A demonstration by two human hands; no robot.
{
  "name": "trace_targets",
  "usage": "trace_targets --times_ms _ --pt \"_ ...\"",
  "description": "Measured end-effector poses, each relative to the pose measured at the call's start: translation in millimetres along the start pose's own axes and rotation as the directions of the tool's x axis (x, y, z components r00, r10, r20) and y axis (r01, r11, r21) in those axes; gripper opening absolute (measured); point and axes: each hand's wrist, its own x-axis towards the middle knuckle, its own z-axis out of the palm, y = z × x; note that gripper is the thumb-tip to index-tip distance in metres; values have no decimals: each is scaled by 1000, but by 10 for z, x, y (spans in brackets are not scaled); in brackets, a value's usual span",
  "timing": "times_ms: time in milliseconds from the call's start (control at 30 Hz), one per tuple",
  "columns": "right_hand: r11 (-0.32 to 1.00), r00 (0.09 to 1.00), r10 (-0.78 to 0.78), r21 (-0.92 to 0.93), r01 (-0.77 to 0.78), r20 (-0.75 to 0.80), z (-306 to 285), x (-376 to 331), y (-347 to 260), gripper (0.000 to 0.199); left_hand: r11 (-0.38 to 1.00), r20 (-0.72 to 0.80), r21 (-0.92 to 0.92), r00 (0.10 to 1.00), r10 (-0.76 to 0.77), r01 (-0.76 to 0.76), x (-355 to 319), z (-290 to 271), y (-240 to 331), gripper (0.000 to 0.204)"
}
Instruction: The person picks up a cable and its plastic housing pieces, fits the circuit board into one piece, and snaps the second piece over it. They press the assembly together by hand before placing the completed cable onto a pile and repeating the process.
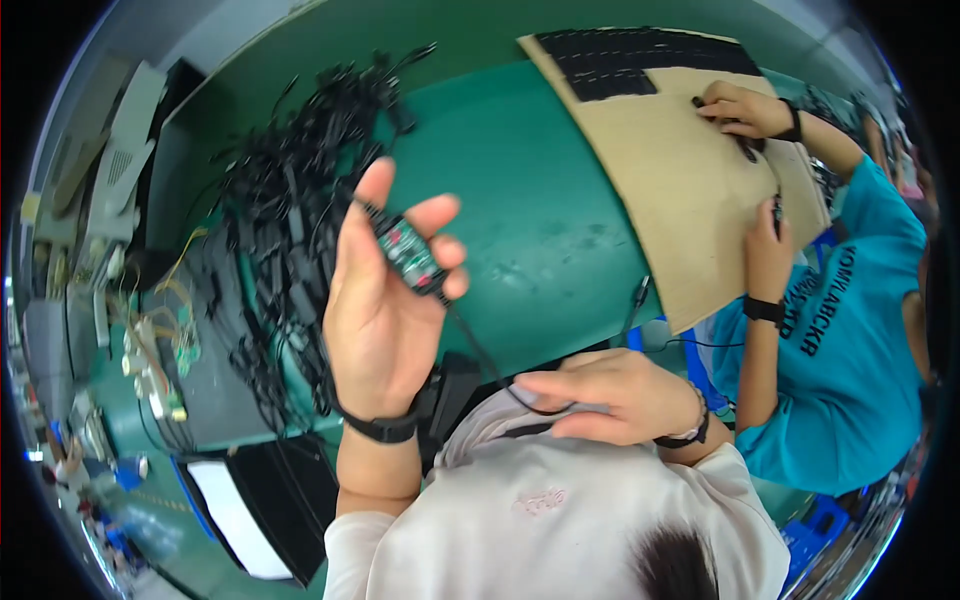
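Observation:
My left hand (378,325), palm turned up, has its fingers curled round a small inline cable controller (408,255). It is a black oblong box with a green and red face, and a cord leaves both ends. From its lower end the black cable (475,347) runs down to my right hand (622,396). That hand is in front of my shirt, fingers bent, with the cable passing between thumb and fingers. The cable's far part is hidden by the hand. Left of my left hand lies a large tangled heap of black cables (285,215).
A green tabletop (520,190) spreads ahead. A cardboard sheet (640,170) with rows of black pieces lies at right, where a co-worker in a teal shirt (850,340) handles a dark cable. Loose wires and circuit boards (160,350) are at far left. A cable plug (641,290) sits near the table edge.

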Motion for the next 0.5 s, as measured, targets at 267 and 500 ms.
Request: trace_targets --times_ms 267,500 --pt "953 882 -34 -282 -113 -469 -406 97 71 33 1000 -132 11 991 30 -29 -13 -65 26 40" --pt "949 992 -32 -314 -8 -123 -227 13 216 33 996 -59 -31 995 84 -85 -70 -199 152 38"
